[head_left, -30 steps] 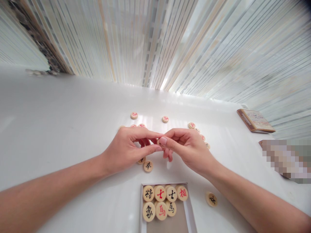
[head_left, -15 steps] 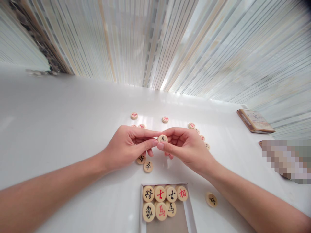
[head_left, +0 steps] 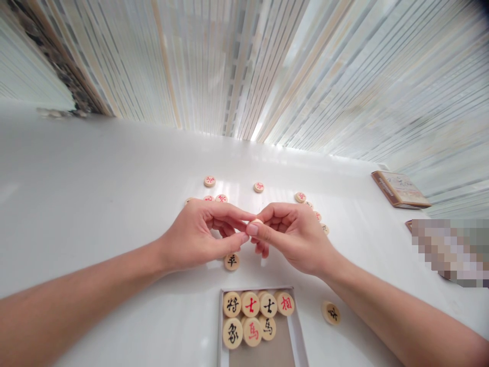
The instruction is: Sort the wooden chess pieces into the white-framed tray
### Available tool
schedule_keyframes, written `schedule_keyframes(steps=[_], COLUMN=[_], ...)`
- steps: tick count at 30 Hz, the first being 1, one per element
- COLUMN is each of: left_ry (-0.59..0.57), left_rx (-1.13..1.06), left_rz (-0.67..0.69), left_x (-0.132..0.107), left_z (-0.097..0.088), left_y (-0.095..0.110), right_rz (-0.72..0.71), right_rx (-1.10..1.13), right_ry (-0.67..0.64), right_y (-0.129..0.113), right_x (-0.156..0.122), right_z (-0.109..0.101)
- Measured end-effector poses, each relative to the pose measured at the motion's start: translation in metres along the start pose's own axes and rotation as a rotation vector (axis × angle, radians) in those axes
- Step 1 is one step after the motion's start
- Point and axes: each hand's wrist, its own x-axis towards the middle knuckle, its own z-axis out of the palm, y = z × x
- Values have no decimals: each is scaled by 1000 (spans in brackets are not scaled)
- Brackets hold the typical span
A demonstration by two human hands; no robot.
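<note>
Above the table, my right hand [head_left: 294, 232] is closed on a small round wooden Chinese chess piece [head_left: 258, 221], pinched between thumb and fingers. Only its pale edge shows; the thumb covers most of it. Facing it, my left hand [head_left: 208, 227] has its thumb and index finger apart, their tips right beside the piece; whether they touch it I cannot tell. Below the hands, a shallow open box [head_left: 262, 354] holds several pieces in two rows, among them a red-marked horse piece [head_left: 252, 332] and a black-marked one [head_left: 268, 328].
On the white table [head_left: 114, 204], a black-marked piece [head_left: 231, 261] lies under my left hand and another [head_left: 330, 313] right of the box. Several red-marked pieces, such as one [head_left: 259, 187], lie beyond the hands. A flat printed box [head_left: 403, 189] is far right; a string curtain [head_left: 206, 66] hangs behind.
The piece's black character, visible before, is now hidden behind my right thumb. My left thumb has moved down, away from its index finger.
</note>
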Motion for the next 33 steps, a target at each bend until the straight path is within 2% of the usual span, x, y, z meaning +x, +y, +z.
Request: schedule_keyframes(steps=[6,15,18,24,30,33], left_ry=[11,41,77,122,132,131], left_rx=[-57,-157,-140,-42,-2,-43], left_rz=[-97,-127,-135,-138,-121,-126], left_x=[0,3,4,3,3,2], left_z=[-2,-1,-2,-2,-3,-2], left_y=[-1,-4,-6,-8,-7,-6], right_rz=[-31,-53,-118,-197,-376,-361], right_rx=[-18,-9,0,-124,-202,-211], right_ry=[-32,-63,-38,68,140,183], right_y=[3,11,16,26,34,35], right_x=[1,3,4,5,4,3], right_z=[-2,-6,-4,-2,-3,-2])
